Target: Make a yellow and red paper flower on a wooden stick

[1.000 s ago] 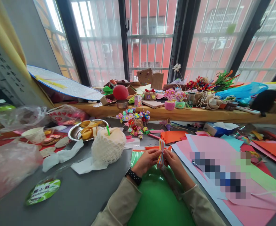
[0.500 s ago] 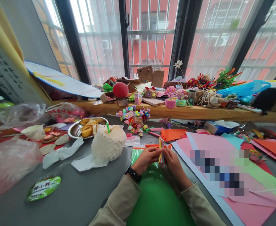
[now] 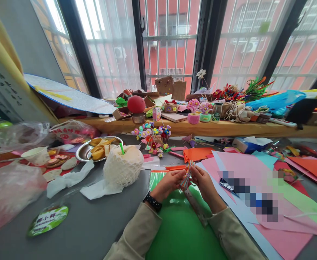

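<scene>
Here both hands, left point(image 3: 168, 183) and right point(image 3: 204, 182), pinch the paper fan point(image 3: 186, 175) between them (long axis toward one o'clock), equally near.

**Colours across the craft counter**

The pleated paper point(image 3: 186, 177) is striped in orange, green, blue and pink. The sheet point(image 3: 180, 231) beneath is bright green. The sleeves point(image 3: 137, 234) are beige; the watch strap point(image 3: 153, 201) is black with pale dots. The counter point(image 3: 99, 224) is grey. The net-wrapped fruit point(image 3: 123, 166) is white with a green straw. Big paper sheets point(image 3: 245, 169) are pink, edged pale blue; a folded sheet point(image 3: 198, 153) is orange. The ball point(image 3: 136, 104) is red.
</scene>
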